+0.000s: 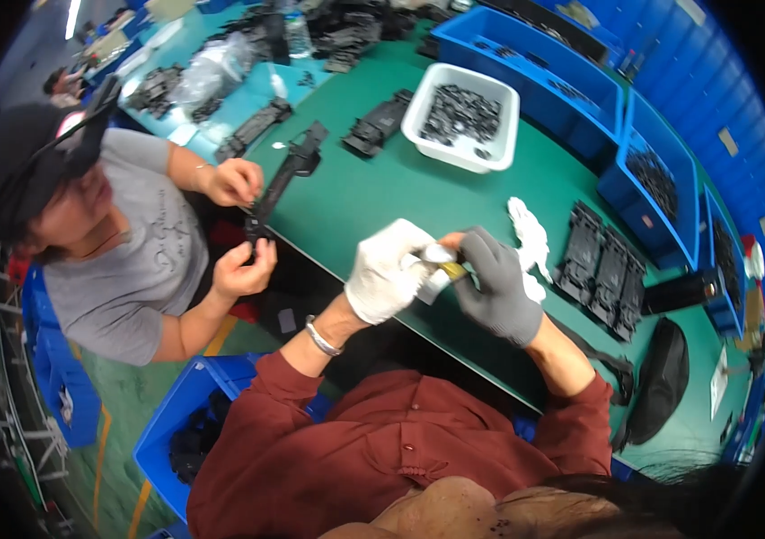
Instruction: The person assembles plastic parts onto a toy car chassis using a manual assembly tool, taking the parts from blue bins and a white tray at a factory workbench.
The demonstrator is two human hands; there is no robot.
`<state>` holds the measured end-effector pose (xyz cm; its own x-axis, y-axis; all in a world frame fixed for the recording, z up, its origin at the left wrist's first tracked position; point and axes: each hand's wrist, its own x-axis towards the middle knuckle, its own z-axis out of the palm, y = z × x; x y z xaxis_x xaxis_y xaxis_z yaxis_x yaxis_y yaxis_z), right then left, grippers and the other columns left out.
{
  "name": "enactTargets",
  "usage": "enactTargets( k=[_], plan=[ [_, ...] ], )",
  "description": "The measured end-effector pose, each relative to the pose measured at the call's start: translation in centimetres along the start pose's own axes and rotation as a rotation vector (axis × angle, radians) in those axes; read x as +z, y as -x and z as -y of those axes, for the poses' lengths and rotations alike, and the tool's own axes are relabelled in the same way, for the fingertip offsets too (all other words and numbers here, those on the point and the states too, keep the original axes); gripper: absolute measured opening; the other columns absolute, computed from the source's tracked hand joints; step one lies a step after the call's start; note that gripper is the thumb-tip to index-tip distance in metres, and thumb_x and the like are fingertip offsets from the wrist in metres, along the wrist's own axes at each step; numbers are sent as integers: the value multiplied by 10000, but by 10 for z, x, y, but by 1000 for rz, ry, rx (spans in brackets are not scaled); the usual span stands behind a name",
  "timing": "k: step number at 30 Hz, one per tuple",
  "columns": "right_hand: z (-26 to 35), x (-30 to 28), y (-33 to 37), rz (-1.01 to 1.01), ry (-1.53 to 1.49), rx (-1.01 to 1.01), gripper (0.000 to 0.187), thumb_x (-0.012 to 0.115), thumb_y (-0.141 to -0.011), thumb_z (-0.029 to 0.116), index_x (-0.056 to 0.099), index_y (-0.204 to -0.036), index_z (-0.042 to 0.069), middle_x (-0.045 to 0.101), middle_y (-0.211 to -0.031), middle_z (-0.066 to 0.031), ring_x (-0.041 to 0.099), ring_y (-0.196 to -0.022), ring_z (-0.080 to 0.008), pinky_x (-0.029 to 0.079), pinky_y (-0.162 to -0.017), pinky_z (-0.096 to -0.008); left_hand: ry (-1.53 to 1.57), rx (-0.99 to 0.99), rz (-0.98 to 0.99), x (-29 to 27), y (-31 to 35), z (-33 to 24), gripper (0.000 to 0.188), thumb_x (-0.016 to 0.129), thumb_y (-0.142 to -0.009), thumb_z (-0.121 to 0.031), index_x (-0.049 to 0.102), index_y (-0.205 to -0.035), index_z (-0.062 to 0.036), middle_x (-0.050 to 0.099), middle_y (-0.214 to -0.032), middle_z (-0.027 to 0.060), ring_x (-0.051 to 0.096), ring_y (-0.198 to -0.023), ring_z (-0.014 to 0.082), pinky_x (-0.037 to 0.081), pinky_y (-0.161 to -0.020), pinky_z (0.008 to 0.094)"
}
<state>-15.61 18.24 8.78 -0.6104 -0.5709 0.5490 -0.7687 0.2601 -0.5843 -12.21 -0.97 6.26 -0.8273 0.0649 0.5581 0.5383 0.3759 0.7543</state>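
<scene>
My left hand (389, 271), in a white knit glove, and my right hand (499, 289), in a grey glove, meet above the table's near edge. Between their fingertips is a small white and yellow item (441, 258); its exact kind is too small to make out. A pale flap (433, 286) hangs below it. One bare fingertip shows by the grey glove. Just beyond my right hand, a loose white glove (530, 235) lies on the green table (355, 193). Farther right lie black molded plastic parts (600, 269) in a row.
A white tub (510, 148) of small black pieces stands ahead, backed by blue bins (535, 76). At left, a co-worker (144, 216) handles a long black part (288, 171). A black pouch (659, 382) and dark cylinder (683, 292) lie right. A blue bin (162, 440) sits lower left.
</scene>
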Motion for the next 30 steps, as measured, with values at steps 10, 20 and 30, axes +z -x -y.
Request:
enactTargets(
  k=[10, 20, 30],
  plan=[
    [8, -5, -5, 28, 1, 11, 396, 627, -738, -101, 604, -1120, 3, 601, -947, -169, 639, -808, -362, 503, -683, -397, 12, -2, -53, 3, 3, 3, 204, 787, -808, -58, 703, -993, -38, 670, -925, 97, 672, -810, 231, 535, -734, 320],
    [15, -9, -4, 37, 29, 45, 381, 654, -779, -55, 601, -1153, -1, 601, -967, -175, 638, -845, -371, 511, -707, -405, -20, 7, -40, 6, 0, 2, 235, 794, -790, -63, 696, -1002, -42, 678, -940, 107, 686, -830, 262, 546, -751, 329],
    [4, -11, -9, 123, 17, 76, 407, 650, -783, -41, 585, -1185, -22, 599, -948, -157, 645, -839, -325, 502, -706, -378, -85, -57, 39, -5, -8, -2, 237, 785, -808, -27, 682, -1022, -29, 696, -923, 111, 698, -818, 252, 542, -763, 319]
  ],
)
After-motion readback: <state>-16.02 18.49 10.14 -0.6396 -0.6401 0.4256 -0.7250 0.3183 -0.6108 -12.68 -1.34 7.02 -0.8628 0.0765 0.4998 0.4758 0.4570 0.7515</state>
